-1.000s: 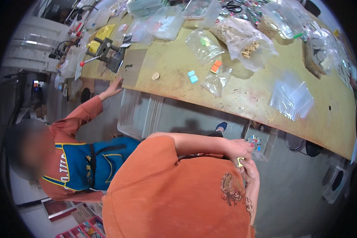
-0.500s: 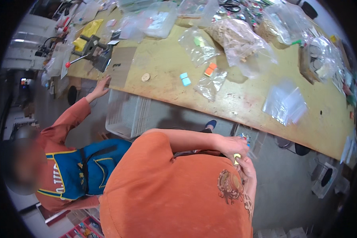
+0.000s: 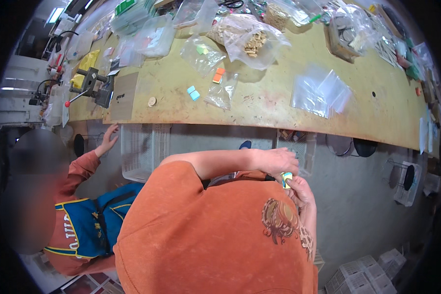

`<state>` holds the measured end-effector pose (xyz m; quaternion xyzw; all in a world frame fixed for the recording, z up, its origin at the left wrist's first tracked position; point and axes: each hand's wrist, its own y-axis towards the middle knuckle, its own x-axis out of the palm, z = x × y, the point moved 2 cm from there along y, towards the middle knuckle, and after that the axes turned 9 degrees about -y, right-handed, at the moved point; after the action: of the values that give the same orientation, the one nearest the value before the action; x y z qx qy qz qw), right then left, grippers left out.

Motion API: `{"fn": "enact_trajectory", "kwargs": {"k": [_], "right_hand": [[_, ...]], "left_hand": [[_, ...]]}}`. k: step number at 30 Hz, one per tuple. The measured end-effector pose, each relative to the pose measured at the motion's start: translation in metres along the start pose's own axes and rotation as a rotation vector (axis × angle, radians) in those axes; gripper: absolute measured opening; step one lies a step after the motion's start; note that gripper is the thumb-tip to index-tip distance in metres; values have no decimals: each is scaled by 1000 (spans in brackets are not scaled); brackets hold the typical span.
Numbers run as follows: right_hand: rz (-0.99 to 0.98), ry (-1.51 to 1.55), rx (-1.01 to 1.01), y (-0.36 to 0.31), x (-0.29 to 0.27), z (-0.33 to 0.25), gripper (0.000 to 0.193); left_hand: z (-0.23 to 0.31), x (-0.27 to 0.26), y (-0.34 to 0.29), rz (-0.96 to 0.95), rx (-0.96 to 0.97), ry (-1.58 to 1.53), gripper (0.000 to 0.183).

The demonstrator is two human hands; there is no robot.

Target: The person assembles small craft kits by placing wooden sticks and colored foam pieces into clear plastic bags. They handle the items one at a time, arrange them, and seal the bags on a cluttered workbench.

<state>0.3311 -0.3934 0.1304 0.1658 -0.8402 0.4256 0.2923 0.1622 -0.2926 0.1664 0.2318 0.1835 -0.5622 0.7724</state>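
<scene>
Both my hands are close together in front of my orange shirt, short of the table's front edge. My right hand [image 3: 303, 192] is closed, with thumb and fingers pinching a small flat yellow piece [image 3: 286, 179] that has blue and dark marks on it. My left hand [image 3: 278, 160] hangs just above and beside that piece, its back turned up and its fingers bent down. Its fingertips are partly hidden and blurred, so whether they hold anything does not show.
On the table [image 3: 259, 105] lie blue blocks [image 3: 193, 93], orange blocks [image 3: 218, 75], a wooden disc [image 3: 152, 102], clear bags [image 3: 321, 93] and a bag of wooden pieces [image 3: 255, 43]. A lever press [image 3: 90, 85] stands left. A co-worker in a blue apron [image 3: 85, 228] is beside me; baskets [image 3: 144, 152] sit below.
My view has turned, so the table edge now runs level and things on it appear further left. The yellow piece shows more of its marked face. The co-worker's hand is now below the table edge.
</scene>
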Motion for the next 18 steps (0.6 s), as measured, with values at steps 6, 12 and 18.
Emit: {"fn": "enact_trajectory", "kwargs": {"k": [6,12,18], "right_hand": [[54,-54,-7,-35,1,-6,20],[-157,-27,16,-49,-49,7,30],[-230,-72,46,-59,-62,-6,32]], "left_hand": [[22,27,29,-45,89,102,24],[32,59,52,-42,41,157,21],[45,63,63,52,20,196,20]]}}
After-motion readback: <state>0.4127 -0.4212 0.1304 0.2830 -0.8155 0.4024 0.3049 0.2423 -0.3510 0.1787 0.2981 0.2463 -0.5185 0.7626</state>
